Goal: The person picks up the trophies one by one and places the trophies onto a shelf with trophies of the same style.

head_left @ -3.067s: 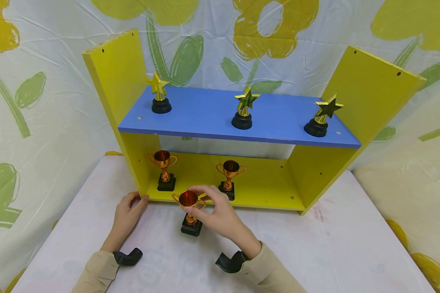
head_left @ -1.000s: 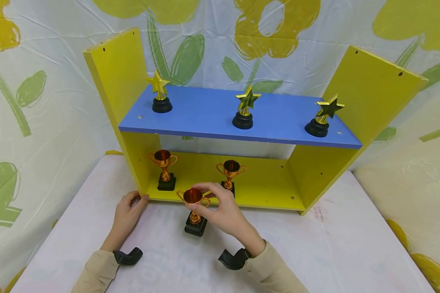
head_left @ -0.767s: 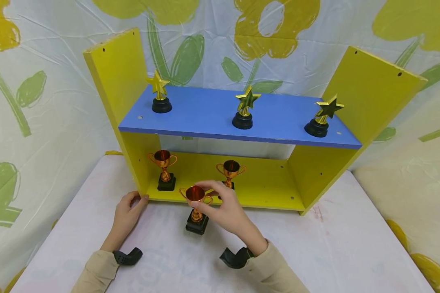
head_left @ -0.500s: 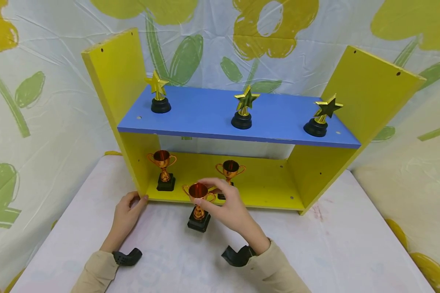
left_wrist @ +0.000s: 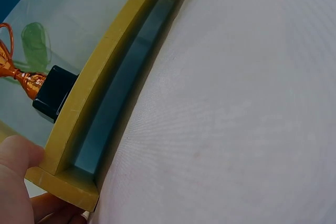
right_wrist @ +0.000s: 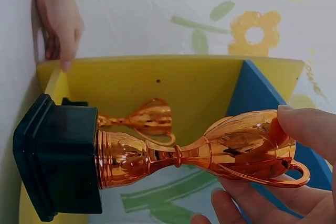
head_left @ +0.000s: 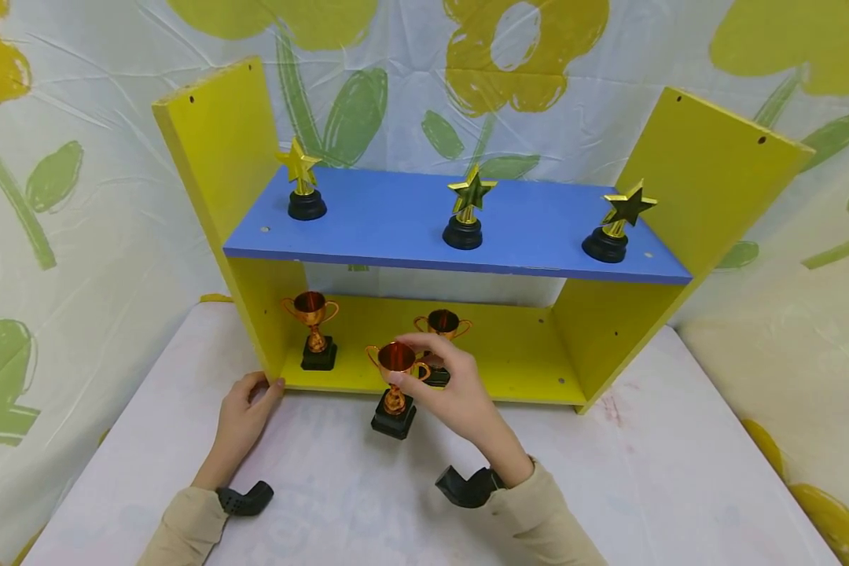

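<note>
My right hand (head_left: 460, 393) pinches a copper-coloured trophy cup (head_left: 395, 401) by its bowl, in front of the shelf's lower edge. In the right wrist view, thumb and fingers lie on either side of that cup's bowl, and its black square base points left. My left hand (head_left: 243, 415) grips the front left bottom corner of the yellow and blue shelf (head_left: 509, 271), thumb on one side and fingers curled behind. A second trophy cup (head_left: 310, 310) stands at the left of the lower yellow board. The third trophy cup (head_left: 442, 321) stands near the middle, partly hidden behind my right hand.
On the blue upper board stand three gold star trophies: one at left (head_left: 301, 177), one in the middle (head_left: 467, 204) and one at right (head_left: 617, 220). A white cloth (head_left: 651, 487) covers the table. A flower-print curtain (head_left: 410, 71) hangs behind.
My right hand has carried the trophy cup rightward and a little closer to the lower board, in front of the middle cup. My left hand has stayed at the shelf corner.
</note>
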Demonstrator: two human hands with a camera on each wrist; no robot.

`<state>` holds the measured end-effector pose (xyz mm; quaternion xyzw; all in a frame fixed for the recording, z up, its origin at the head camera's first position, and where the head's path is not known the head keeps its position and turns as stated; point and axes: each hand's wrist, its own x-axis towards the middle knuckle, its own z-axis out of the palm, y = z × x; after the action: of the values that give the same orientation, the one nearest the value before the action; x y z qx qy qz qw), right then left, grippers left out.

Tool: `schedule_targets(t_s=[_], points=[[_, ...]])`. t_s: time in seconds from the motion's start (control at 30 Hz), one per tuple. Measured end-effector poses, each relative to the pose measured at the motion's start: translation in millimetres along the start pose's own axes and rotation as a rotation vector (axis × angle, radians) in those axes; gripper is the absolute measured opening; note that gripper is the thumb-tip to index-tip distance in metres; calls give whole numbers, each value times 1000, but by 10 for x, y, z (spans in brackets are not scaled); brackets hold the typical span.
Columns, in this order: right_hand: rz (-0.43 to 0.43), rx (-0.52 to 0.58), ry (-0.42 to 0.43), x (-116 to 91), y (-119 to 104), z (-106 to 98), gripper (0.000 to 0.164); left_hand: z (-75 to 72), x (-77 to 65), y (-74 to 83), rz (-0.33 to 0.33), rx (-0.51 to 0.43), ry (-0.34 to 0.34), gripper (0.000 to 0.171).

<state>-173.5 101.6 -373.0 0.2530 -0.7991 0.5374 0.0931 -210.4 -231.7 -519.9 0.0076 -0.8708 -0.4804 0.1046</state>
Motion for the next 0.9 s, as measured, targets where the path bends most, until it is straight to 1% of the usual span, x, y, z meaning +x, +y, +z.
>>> schedule_targets(t_s=[0.23,0.4,0.6,0.9], points=[[2,1,27,12,-23,-98,43,5,-4,-1,-8,1,-4,48],[-17,28,50,25,-42,-173,43,3,5,-4,2,-1,5,46],[-28,24,71,28,-72,-266,43,3,8,-11,11,-5,7,45],[-13,24,113,13,-98,-438,43,0,8,-5,2,-6,-10,47]])
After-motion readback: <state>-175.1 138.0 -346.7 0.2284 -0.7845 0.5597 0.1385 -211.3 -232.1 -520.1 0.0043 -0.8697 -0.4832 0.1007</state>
